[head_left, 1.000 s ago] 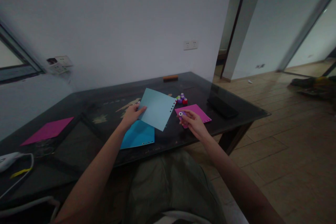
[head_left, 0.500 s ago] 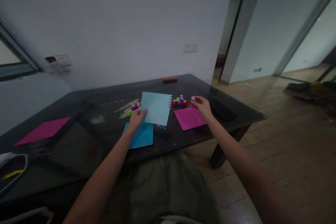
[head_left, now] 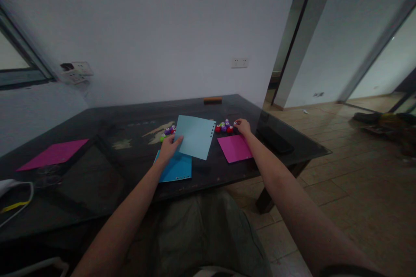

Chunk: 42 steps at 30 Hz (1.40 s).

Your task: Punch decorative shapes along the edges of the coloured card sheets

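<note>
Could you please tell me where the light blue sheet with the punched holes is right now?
In the head view, the left hand holds the light blue sheet above mid-table.

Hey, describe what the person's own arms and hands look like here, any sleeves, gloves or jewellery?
Both arms are bare from the bottom edge of the picture to the fingers: no sleeves show on either forearm. The left hand and the right hand wear no gloves, and no watch, bracelet or ring can be made out in the dim light. Olive-green trousers cover the lap between the arms.
</note>
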Motion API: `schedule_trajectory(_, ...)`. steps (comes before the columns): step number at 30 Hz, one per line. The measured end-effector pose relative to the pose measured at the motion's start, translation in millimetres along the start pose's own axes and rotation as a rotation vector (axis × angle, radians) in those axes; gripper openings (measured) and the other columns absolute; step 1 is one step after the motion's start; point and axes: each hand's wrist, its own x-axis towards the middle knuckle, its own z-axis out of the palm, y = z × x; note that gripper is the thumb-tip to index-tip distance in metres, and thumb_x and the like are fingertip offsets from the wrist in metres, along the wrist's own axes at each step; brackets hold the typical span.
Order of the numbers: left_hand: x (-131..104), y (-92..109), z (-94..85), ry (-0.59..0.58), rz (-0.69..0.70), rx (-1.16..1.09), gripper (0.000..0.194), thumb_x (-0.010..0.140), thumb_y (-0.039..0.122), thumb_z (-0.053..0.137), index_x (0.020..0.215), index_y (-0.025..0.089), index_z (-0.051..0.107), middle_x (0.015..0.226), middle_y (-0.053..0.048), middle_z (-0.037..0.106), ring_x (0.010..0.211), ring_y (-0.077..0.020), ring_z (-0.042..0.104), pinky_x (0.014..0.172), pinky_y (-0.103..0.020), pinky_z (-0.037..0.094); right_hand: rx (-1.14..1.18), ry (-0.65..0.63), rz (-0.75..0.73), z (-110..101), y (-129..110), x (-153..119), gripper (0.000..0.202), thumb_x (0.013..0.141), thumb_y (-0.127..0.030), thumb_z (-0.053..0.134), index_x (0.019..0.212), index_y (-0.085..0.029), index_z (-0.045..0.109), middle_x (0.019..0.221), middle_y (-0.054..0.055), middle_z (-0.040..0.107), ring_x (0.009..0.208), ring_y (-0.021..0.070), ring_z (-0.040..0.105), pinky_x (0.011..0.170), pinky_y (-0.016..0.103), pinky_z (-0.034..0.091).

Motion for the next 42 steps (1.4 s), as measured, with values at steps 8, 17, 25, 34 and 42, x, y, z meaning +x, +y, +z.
schedule_trajectory(8, 0.0, 1.9, -1.4, -0.023, 0.006, -0.029, 0.047, 0.066, 0.053, 0.061, 0.087, 0.011, 0.065, 0.073, -0.005, 0.066, 0.063, -0.0172, 0.057, 0.055, -0.025, 0.044, -0.053, -0.031, -0.004, 0.4, -8.8, 1.2, 0.023, 0.074, -0.022, 0.063, 0.093, -0.011, 0.069, 0.096, 0.015, 0.069, 0.089, 0.0217, 0.063, 0.081, 0.030, 0.045)
schedule_trajectory(17, -2.7, 3.3, 1.5, -0.159, 0.026, -0.033, 0.047, 0.069, 0.049, 0.063, 0.096, 0.011, 0.065, 0.083, -0.008, 0.067, 0.067, -0.0175, 0.058, 0.059, -0.026, 0.045, 0.101, 0.052, -0.186, -40.8, -58.2, -8.4, 0.025, 0.080, -0.025, 0.054, 0.096, -0.013, 0.068, 0.092, 0.010, 0.069, 0.083, 0.0169, 0.062, 0.078, 0.027, 0.045)
schedule_trajectory(25, -9.6, 10.8, 4.6, -0.288, 0.033, 0.009, 0.037, 0.066, 0.046, 0.065, 0.088, 0.016, 0.068, 0.083, -0.007, 0.067, 0.072, -0.0209, 0.060, 0.063, -0.029, 0.047, 0.355, -0.685, -0.433, -46.9, -139.0, -68.8, 0.041, 0.084, -0.050, 0.048, 0.081, -0.015, 0.070, 0.065, 0.006, 0.065, 0.053, 0.0116, 0.053, 0.050, 0.024, 0.040)
schedule_trajectory(34, -10.2, 11.3, 4.6, -0.272, 0.009, -0.009, 0.041, 0.065, 0.046, 0.066, 0.091, 0.015, 0.067, 0.082, -0.006, 0.067, 0.071, -0.0205, 0.060, 0.060, -0.027, 0.046, 0.304, -0.822, -0.389, -45.2, -128.5, -98.9, 0.027, 0.064, -0.040, 0.071, 0.065, -0.014, 0.066, 0.051, -0.002, 0.052, 0.045, 0.0072, 0.041, 0.043, 0.022, 0.026)
schedule_trajectory(42, -9.6, 9.7, 8.2, -0.247, 0.033, 0.029, 0.042, 0.067, 0.045, 0.064, 0.096, 0.015, 0.065, 0.086, -0.008, 0.068, 0.071, -0.0203, 0.061, 0.063, -0.029, 0.047, 0.521, -0.760, -0.224, -37.7, -90.4, -112.9, 0.028, 0.058, -0.037, 0.075, 0.067, -0.013, 0.065, 0.054, -0.003, 0.057, 0.047, 0.0072, 0.044, 0.046, 0.021, 0.029)
